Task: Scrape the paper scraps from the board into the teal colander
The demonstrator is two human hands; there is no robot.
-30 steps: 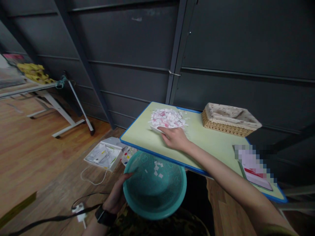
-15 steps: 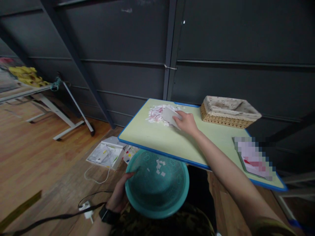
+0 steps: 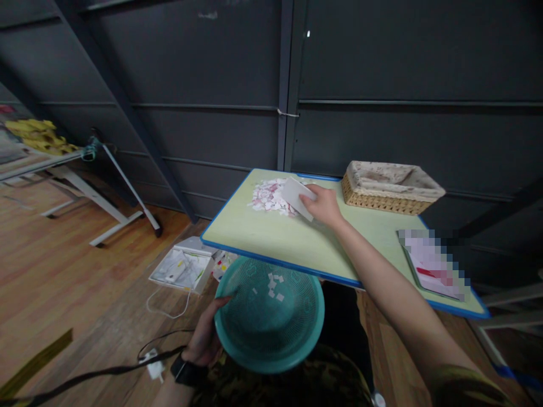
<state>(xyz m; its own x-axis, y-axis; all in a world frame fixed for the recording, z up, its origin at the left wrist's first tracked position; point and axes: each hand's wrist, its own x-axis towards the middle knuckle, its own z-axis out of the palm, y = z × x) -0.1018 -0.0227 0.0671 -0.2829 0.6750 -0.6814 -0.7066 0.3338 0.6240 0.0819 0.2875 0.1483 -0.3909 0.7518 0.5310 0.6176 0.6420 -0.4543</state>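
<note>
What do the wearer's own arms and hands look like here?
The left hand and right hand are bare. A black watch-like band circles the left wrist; an olive-toned sleeve ends near the right elbow. No left sleeve shows.

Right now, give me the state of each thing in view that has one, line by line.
Left hand: gripping the basin's side, thumb over the rim
Right hand: closed on the white card
White card: held tilted at the pile
Paper pile: loose, heaped on the tabletop
Teal basin: open side up, a few paper pieces inside
Wicker basket: upright, cloth-lined, uncovered
White box: open, on the floor
</note>
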